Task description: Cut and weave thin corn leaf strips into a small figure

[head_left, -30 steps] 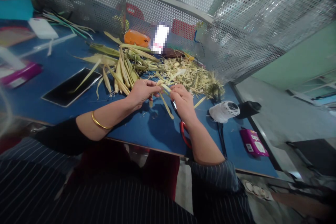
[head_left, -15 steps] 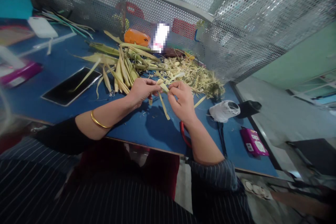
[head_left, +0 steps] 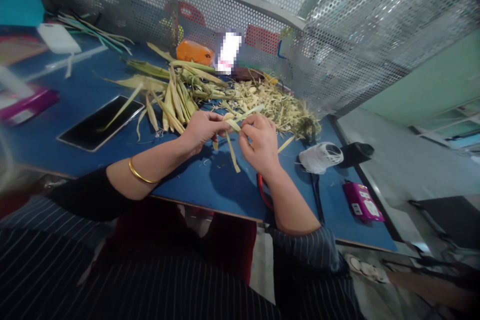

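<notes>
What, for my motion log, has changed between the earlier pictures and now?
The right hand edged left, closer to the left hand, and its fingers now pinch the leaf strip higher up. The strip's hanging end swung left with it. The left hand kept its hold, and the leaf pile, phone and red handle under the right wrist stayed put.

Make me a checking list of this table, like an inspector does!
Surface: blue table, partly covered.
Job's things: pale leaf strip, long leaves, shredded scraps.
Clutter: black phone, white mesh cup, pink box, orange box, red handle.
Grippers: left hand and right hand both pinch the leaf strip.
Cables: thin black cord, ends hidden.
Surroundings: perforated metal screen, green wall.
</notes>
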`<state>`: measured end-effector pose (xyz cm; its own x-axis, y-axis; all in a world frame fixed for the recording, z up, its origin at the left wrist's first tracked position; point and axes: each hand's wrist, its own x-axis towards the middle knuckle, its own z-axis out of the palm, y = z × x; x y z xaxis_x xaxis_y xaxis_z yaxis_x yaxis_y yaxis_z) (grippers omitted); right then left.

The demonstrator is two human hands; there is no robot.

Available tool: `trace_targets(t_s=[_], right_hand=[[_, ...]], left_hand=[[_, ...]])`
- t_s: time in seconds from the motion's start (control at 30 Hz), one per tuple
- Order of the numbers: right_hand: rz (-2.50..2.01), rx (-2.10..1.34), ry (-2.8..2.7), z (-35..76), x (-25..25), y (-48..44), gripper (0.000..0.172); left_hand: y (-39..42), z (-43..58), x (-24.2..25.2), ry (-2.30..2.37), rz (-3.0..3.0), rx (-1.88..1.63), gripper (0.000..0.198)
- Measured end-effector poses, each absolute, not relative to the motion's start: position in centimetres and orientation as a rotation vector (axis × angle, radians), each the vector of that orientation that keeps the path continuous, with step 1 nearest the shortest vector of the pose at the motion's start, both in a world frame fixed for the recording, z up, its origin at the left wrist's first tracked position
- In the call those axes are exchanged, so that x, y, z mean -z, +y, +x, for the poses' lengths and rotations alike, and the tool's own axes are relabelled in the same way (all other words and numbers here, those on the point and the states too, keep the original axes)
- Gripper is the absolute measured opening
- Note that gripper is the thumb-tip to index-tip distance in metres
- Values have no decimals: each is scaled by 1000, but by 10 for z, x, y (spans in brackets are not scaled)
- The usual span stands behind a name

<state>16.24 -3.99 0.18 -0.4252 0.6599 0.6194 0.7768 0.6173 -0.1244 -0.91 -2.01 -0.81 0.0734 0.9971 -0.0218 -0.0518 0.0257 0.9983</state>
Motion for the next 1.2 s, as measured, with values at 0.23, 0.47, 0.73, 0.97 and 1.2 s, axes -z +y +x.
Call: trace_targets(t_s=[0.23,0.47,0.73,0.97,1.2], right_hand=[[-1197,301,-2185,162,-1,-40,21],[-1297,412,-2198,161,0,-42,24],[-1260,440,-2263,156,0,-45,25],[-1272,460,-2233,160,-1,-44,22],[-1256,466,-2250,158,-4,-47,21]], left_hand=[[-25,-5,6,1132,1209,-1127,11],[-26,-2,7,1164,1262,-1172,12],[-27,-2,11,1164,1389,-1133,14],[-28,-1,5,1119,1276,-1143,11],[-29,0,4,1107,1198,-1133,13]])
